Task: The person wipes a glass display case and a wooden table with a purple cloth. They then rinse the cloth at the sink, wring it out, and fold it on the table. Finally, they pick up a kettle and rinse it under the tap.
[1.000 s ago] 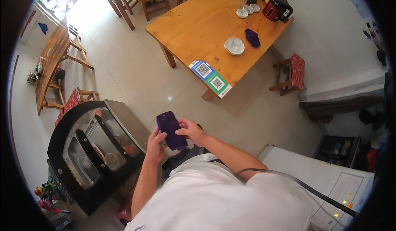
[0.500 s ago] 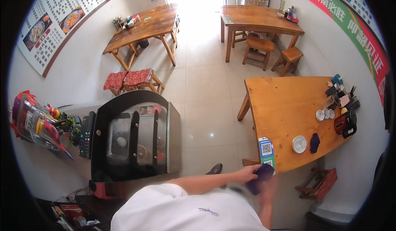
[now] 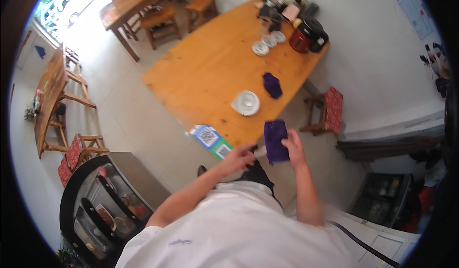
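A folded purple cloth [image 3: 276, 141] hangs just off the near edge of the wooden table [image 3: 201, 62]. My right hand [image 3: 295, 149] grips it by its right side, with the fingers closed on the fabric. To the left of the cloth is my left hand [image 3: 239, 160], its fingers bent but apart and holding nothing I can see. It is close to the table corner and slightly blurred. A second purple cloth [image 3: 272, 85] lies crumpled on the tabletop. Beside that one sits a small stack of white dishes [image 3: 246, 103].
A red and black kettle [image 3: 302, 36] stands at the table's right edge, near several white round containers [image 3: 268, 40]. A stool with a red patterned cover [image 3: 330, 110] stands right of the table. At lower left is a black-framed display case [image 3: 103, 210]. Printed code cards [image 3: 209, 139] lie along the table edge.
My view has turned to the right, toward the table and the wall. Both hands were on the purple cloth; now the right holds it and the left is apart from it.
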Motion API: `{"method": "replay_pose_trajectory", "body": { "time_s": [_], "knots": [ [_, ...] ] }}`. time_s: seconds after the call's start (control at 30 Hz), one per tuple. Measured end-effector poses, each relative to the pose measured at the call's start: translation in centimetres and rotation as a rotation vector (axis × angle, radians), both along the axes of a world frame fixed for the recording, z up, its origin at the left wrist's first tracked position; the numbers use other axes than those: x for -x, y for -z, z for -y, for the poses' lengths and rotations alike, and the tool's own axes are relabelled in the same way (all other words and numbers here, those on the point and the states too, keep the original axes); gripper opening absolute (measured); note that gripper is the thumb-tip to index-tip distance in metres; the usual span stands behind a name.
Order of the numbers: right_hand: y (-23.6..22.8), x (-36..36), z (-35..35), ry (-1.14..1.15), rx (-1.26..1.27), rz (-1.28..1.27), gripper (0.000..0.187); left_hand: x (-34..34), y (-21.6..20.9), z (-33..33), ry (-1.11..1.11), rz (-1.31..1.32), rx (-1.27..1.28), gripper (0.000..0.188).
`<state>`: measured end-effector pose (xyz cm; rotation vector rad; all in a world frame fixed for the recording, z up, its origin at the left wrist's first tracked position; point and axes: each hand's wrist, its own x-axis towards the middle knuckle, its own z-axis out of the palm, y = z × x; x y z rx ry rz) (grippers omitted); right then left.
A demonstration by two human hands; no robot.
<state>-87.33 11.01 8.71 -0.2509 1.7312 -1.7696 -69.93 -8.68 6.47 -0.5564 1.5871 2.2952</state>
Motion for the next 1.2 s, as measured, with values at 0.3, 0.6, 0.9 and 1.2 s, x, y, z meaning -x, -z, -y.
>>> {"method": "replay_pose_trajectory", "body": {
  "time_s": [0.3,0.6,0.9,1.2],
  "knots": [
    [3.7,25.0,7.9,-0.133,-0.428,-0.828,0.021,2.1,3.1,-1.4,-0.533,0.39,0.198,0.047],
    [8.6,25.2,17.1,-0.571,-0.913,-1.024,0.053,6.1,3.1,1.6,-0.866,0.479,0.378,0.036],
    [10.0,24.3,18.2,-0.505,-1.009,-1.128,0.064,11.1,7.1,9.0,-0.655,0.339,0.733,0.037],
    [7.8,27.4,18.0,-0.526,-0.746,-0.936,0.056,12.8,6.8,10.1,-0.52,0.305,0.648,0.043]
  ]
}}
